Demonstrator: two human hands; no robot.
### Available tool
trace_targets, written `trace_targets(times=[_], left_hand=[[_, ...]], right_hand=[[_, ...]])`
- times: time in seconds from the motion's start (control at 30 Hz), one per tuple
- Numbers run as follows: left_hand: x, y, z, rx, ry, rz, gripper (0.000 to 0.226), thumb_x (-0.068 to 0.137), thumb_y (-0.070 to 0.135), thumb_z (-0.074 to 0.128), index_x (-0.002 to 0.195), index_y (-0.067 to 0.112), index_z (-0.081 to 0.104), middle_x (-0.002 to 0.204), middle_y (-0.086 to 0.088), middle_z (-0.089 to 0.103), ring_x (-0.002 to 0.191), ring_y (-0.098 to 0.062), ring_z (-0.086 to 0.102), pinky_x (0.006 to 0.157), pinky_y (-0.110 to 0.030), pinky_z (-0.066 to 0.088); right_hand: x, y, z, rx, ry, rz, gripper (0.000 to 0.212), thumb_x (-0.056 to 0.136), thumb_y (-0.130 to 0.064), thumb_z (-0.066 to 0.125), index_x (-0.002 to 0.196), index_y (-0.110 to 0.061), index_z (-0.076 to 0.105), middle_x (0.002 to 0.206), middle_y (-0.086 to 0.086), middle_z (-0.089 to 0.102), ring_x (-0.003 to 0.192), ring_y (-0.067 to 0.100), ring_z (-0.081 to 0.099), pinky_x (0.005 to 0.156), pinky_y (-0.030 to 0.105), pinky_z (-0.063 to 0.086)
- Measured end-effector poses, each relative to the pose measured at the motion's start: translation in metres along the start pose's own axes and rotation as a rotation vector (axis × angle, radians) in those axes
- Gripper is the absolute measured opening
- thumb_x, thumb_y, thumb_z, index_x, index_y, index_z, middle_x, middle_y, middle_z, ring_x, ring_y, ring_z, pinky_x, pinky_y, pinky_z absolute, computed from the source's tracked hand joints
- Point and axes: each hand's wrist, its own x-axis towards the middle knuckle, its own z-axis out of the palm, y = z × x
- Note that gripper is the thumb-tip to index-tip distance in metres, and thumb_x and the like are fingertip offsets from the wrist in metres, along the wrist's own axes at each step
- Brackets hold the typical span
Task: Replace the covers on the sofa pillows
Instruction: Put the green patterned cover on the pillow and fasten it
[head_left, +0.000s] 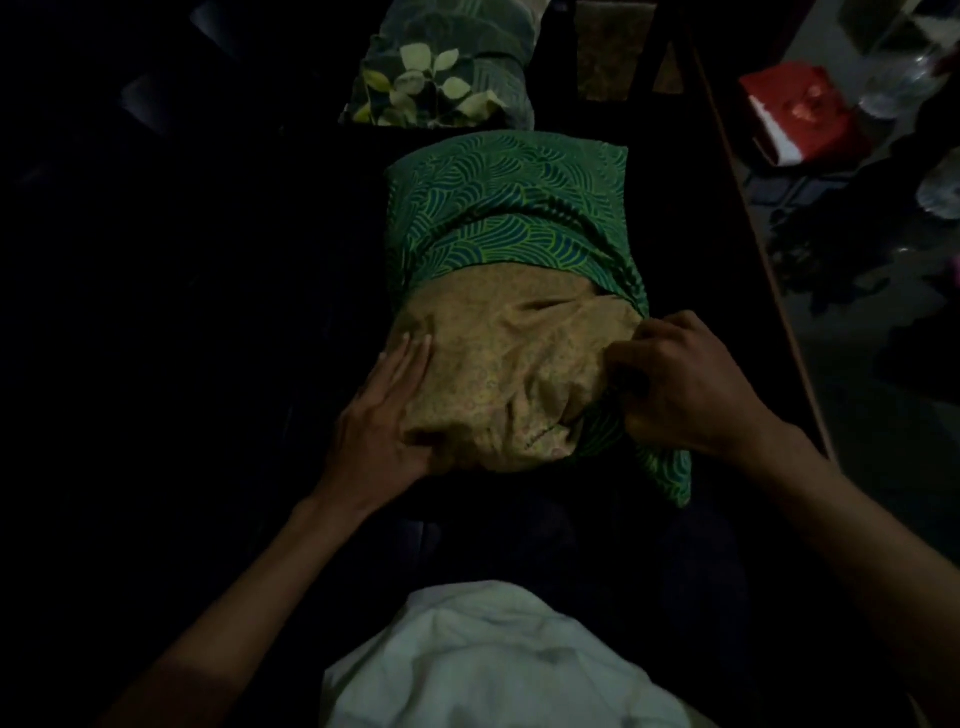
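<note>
Mid-frame on the dark sofa (208, 312) lies the pillow (498, 374), its far half inside the green cover (504, 208). The left hand (384, 410) presses flat, fingers straight, against its left side; the right hand (685, 384) clutches bunched cover at its right edge.

Green cover (498, 208) is hiding the far half of the tan pillow (498, 374). Right hand (685, 384) is burying its fingertips in bunched cloth at the pillow's right corner, so exact grip can't be made out. Sofa (208, 312) around the pillow is sitting too dark to read. Beyond the pillow, leaf-print cushion (441, 78) is getting cut off by top edge. Red item (800, 111) far right of the pillow is looking too blurred to ID.
</note>
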Motion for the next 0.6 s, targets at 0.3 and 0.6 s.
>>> trace_targets(times=[0.3,0.6], left_hand=[[0.097,0.056,-0.026,0.246,0.061,0.057,0.077,0.074,0.028,0.053,0.148,0.046,0.041,0.149,0.006,0.050,0.130,-0.026,0.054,0.087,-0.047,0.057],[0.177,0.101,-0.010,0.426,0.001,0.196,0.070,0.081,0.017,0.067,0.144,0.042,0.048,0.147,0.007,0.050,0.130,-0.027,0.049,0.090,-0.040,0.047]], right_hand=[[-0.023,-0.015,-0.010,-0.164,-0.283,0.028,0.056,0.067,-0.074,0.043,0.068,-0.023,0.066,0.063,-0.002,0.062,0.068,0.021,0.061,0.088,0.037,0.044],[-0.043,-0.035,-0.016,-0.017,-0.327,0.174,0.079,0.067,-0.089,0.058,0.114,-0.026,0.065,0.110,-0.002,0.069,0.101,0.020,0.067,0.080,0.027,0.051]])
